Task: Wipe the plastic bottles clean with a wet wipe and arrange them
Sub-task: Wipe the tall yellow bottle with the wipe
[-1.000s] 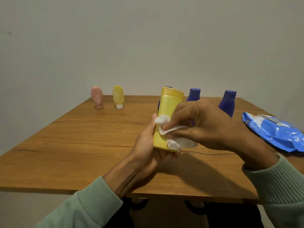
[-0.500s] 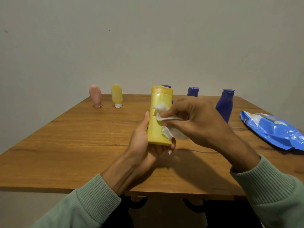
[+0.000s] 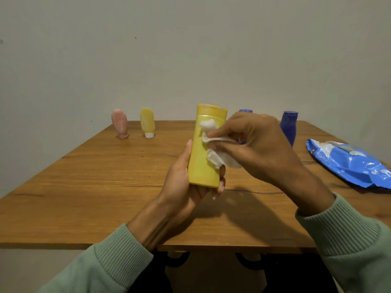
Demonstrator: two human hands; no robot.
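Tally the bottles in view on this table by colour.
Yellow: 2, the large yellow bottle and the small yellow tube.
Blue: 2, the far-right blue bottle and the half-hidden blue bottle.
Pink: 1, the pink tube.
Total: 5 in view.

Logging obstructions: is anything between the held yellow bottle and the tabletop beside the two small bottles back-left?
Nothing visible does. The left hand holds the yellow bottle over the table, right of the small yellow bottle and pink bottle.
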